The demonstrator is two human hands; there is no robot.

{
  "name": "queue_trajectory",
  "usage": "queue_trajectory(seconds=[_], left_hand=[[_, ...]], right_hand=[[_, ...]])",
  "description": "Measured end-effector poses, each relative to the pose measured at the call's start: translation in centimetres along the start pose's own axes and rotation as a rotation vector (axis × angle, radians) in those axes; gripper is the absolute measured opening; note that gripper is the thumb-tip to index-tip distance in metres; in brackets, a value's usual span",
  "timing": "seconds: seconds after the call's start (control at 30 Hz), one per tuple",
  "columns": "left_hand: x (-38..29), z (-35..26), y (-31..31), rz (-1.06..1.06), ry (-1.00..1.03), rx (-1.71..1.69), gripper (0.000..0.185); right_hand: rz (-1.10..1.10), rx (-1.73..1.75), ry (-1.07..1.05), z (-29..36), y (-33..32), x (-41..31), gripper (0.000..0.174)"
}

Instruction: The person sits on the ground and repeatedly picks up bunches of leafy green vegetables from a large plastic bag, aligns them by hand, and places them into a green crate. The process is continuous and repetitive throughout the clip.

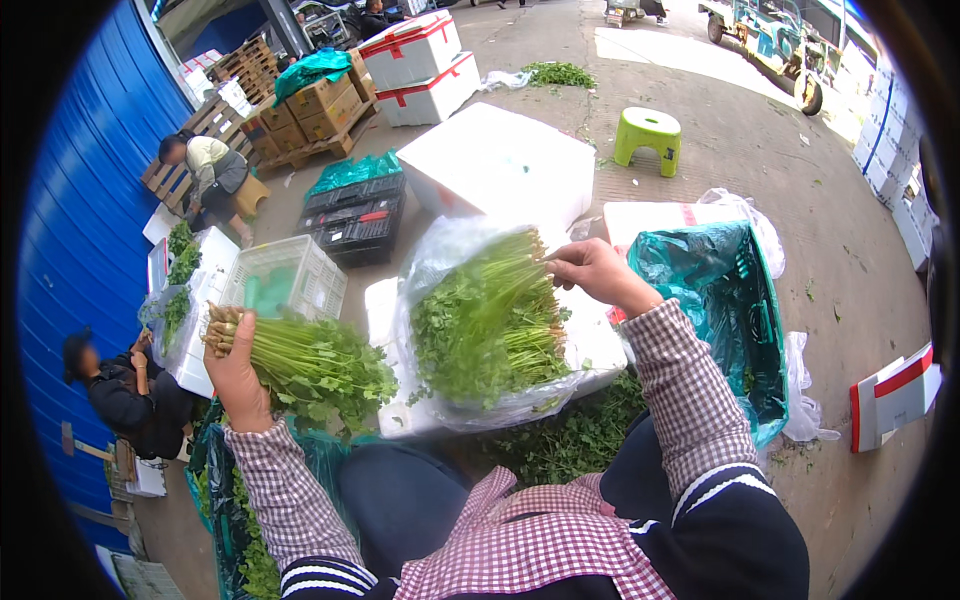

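Note:
My left hand (241,375) is closed round a bunch of leafy green herbs (315,360), its root ends pointing up and left, its leaves to the right. My right hand (592,271) pinches the stem ends of some blurred herb stems over a larger pile of herbs (487,315). This pile lies in a clear plastic bag (420,262) on a white foam box (596,367), stem ends towards the right. Loose greens (577,435) lie below the box, between my knees.
A teal-lined crate (765,322) stands at right, another crate (225,517) with greens at lower left. Beyond are a large white foam box (502,161), a green stool (648,139), a white basket (289,270) and black crates (356,217). Two people (214,165) (135,397) sit at left.

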State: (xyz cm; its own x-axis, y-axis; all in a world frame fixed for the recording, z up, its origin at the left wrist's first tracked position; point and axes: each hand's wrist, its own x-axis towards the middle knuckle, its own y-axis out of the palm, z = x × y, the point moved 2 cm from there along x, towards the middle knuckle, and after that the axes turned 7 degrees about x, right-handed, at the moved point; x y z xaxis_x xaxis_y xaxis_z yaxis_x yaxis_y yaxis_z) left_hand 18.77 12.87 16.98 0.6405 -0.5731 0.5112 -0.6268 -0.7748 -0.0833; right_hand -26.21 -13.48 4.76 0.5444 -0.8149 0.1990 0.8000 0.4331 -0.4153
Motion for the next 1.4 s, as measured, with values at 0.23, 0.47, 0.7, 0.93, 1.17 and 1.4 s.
queue_trajectory(seconds=[0.23, 0.47, 0.7, 0.93, 1.17, 1.4], left_hand=[[-1.9, -3.9, 3.1, 0.301, -0.051, 0.121, 0.031], [-3.6, -7.8, 6.7, 0.735, -0.282, 0.059, 0.038], [-5.3, -9.3, 12.7, 0.984, -0.369, 0.128, 0.043], [-8.4, -6.0, 19.3, 1.109, -0.442, 0.070, 0.045], [-11.3, -3.0, 20.1, 1.016, -0.501, -0.120, 0.041], [-12.5, -0.7, 19.4, 0.925, -0.488, -0.026, 0.043]], right_hand=[[0.014, 0.244, -0.026, -1.5, 1.6, -0.5, 0.029], [-0.017, 0.568, -0.040, 1.8, -0.4, -1.3, 0.033], [0.097, 0.551, -0.049, 3.5, 0.2, -2.1, 0.035], [0.207, 0.409, -0.077, 6.1, 2.5, -3.2, 0.028], [0.190, 0.509, -0.038, 9.0, 4.3, -4.9, 0.029], [0.185, 0.172, -0.248, 9.1, 5.5, -5.1, 0.017]])
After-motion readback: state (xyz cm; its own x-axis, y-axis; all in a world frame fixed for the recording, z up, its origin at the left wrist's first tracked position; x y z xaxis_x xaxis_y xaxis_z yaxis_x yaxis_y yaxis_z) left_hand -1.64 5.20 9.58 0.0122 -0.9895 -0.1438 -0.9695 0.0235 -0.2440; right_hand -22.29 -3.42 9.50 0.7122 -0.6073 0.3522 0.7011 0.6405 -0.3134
